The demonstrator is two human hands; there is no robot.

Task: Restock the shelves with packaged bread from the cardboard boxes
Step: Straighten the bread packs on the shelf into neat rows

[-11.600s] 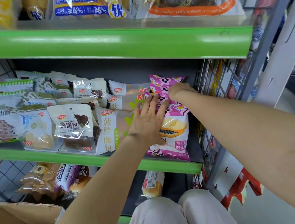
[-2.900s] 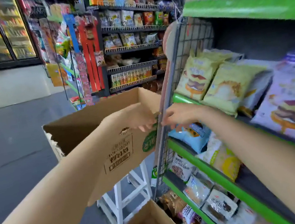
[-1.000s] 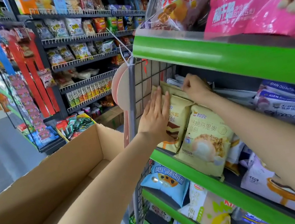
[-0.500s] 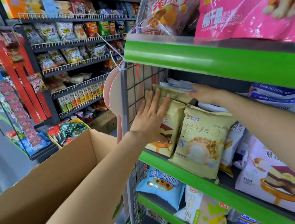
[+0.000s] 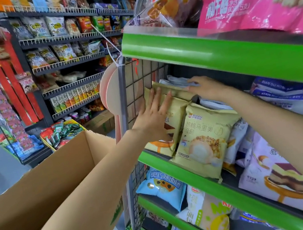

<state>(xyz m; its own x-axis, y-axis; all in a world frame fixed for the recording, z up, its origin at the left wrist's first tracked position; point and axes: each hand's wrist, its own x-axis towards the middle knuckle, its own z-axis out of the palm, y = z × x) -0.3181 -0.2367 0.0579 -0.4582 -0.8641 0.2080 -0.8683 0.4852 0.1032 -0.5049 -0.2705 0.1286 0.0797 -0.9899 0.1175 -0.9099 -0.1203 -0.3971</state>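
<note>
1. My left hand [image 5: 154, 117], fingers straight and spread, presses flat against the front of the leftmost yellow bread packet [image 5: 166, 130], which stands on the middle green-edged shelf [image 5: 192, 170] just beside the wire grid panel [image 5: 134, 89] at the shelf's end.
2. My right hand [image 5: 207, 88] rests on the tops of the packets behind; its fingers lie on a pale grey packet [image 5: 176, 82], and whether they pinch it I cannot tell.
3. Just right of the pressed packet stands a second yellow packet [image 5: 203, 142], labelled "Xiandu" above Chinese characters.
4. Farther right on this shelf lie blue-white packets [image 5: 281, 91] reading "XIAN DU".
5. Left of the shelf and lower stands an open cardboard box [image 5: 45, 192].
</note>
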